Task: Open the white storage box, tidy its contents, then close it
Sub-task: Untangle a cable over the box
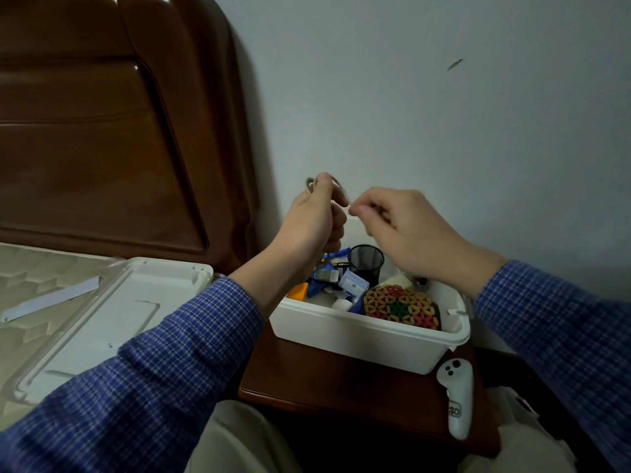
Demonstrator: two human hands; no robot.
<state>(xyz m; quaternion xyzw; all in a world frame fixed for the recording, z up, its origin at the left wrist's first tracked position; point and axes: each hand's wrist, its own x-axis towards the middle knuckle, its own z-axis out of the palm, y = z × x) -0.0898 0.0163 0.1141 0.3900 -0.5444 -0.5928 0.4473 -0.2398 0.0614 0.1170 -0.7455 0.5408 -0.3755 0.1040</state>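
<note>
The box [358,331] is seen open on a wooden nightstand [327,384], its lid [112,312] laid apart on the bed [30,268]. Both hands are raised above the box. A thin looped cord [336,186] is gripped in the curled left hand [316,220] — its free end is pinched by the right hand [403,227]. A mesh cup [366,264], a beaded mat [399,305] and small clutter are held in the box. A white controller [457,401] lies just beside it.

Place: a home bedroom.
Headboard: dark padded wooden headboard [102,131] against a plain pale wall [444,114].
Bed: quilted mattress [30,285] at left.
Nightstand: dark wooden bedside table [334,387] just beside the bed.
</note>
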